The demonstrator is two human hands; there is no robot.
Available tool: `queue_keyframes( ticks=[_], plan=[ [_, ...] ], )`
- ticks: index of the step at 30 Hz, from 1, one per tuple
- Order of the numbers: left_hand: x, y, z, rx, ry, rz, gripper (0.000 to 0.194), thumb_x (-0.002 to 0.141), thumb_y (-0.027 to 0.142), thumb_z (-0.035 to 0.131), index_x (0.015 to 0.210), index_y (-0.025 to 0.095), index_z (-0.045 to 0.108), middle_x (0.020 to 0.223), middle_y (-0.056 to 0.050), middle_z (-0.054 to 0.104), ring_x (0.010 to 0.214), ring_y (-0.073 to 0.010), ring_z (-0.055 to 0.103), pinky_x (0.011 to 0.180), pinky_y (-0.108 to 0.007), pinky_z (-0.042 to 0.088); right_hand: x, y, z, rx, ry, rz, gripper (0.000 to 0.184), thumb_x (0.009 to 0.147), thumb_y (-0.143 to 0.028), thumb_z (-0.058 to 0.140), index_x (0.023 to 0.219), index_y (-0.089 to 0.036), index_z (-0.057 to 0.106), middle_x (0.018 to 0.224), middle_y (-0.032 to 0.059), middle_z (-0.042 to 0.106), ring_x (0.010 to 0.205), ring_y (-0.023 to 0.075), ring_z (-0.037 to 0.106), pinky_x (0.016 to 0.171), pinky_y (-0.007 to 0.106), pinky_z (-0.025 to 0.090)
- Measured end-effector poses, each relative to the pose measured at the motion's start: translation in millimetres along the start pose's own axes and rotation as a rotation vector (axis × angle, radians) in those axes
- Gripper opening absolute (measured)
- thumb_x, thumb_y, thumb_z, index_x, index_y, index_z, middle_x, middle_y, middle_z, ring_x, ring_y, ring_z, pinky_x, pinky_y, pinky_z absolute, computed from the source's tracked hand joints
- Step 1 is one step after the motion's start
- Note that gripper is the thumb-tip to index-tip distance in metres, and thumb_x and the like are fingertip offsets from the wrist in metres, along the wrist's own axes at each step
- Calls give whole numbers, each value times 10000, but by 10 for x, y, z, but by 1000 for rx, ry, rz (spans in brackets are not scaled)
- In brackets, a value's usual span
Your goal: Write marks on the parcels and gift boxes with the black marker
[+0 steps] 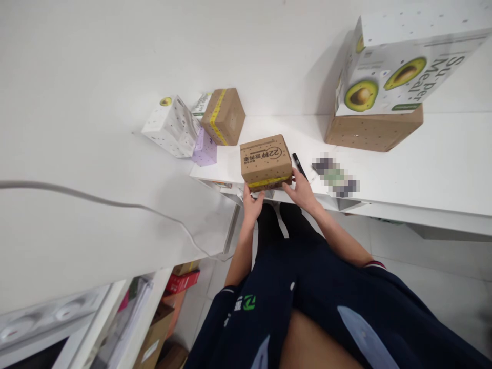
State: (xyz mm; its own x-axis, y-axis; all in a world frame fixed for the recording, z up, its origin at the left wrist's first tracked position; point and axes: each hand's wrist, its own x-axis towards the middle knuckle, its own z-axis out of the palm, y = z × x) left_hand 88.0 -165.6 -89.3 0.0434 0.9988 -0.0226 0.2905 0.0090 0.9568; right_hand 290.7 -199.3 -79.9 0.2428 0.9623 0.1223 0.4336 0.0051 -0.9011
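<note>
A brown cardboard box (266, 158) with black print on top and yellow tape along its near side is at the front edge of the white desk. My left hand (252, 204) grips its near left corner, with the thumb on the taped side. At the near right corner my right hand (300, 190) holds the same box, its thumb against the near side and its other fingers partly hidden behind the right side. Just right of the box lies a black marker pen (300, 165).
Left on the white desk (453, 174) stand a yellow-taped carton (225, 117), a purple box (205, 148) and a tall white box (172, 127). Back right, a large avocado-printed box (392, 77) rests on a brown carton (374, 130). A cable (142, 206) crosses the left.
</note>
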Motion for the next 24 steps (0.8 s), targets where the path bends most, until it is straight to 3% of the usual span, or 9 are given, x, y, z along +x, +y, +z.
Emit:
queue_keyframes(
  ticks=[6, 10, 17, 24],
  plan=[
    [-10, 312, -93, -24, 65, 65, 842, 837, 467, 782, 1573, 325, 398, 1523, -130, 500, 1390, -282, 543, 1134, -441, 490, 36, -219, -155, -2, 54, -4, 702, 906, -452, 605, 1548, -225, 433, 1380, 174, 620, 1168, 361, 623, 1045, 603, 501],
    [-6, 381, -89, -42, 71, 72, 869, 846, 517, 770, 1592, 337, 364, 1545, -128, 486, 1415, -287, 523, 1147, -452, 486, 29, -303, -178, 18, 52, -31, 705, 926, -493, 576, 1564, -251, 401, 1457, 160, 584, 1221, 361, 607, 1043, 587, 505],
    [60, 176, -31, -45, 58, 69, 783, 845, 482, 755, 1529, 290, 425, 1470, -135, 546, 1326, -248, 584, 1123, -418, 484, 38, -206, -101, 45, 48, 2, 732, 894, -502, 599, 1548, -225, 420, 1489, 173, 574, 1206, 371, 621, 1017, 596, 525],
    [110, -84, -8, -6, 4, 10, 577, 819, 387, 740, 1346, 253, 545, 1251, -99, 680, 1137, -218, 667, 1023, -401, 516, 11, -70, -19, 51, -6, 69, 741, 850, -438, 650, 1524, -203, 453, 1326, 171, 678, 1133, 365, 657, 999, 593, 539]
  ],
)
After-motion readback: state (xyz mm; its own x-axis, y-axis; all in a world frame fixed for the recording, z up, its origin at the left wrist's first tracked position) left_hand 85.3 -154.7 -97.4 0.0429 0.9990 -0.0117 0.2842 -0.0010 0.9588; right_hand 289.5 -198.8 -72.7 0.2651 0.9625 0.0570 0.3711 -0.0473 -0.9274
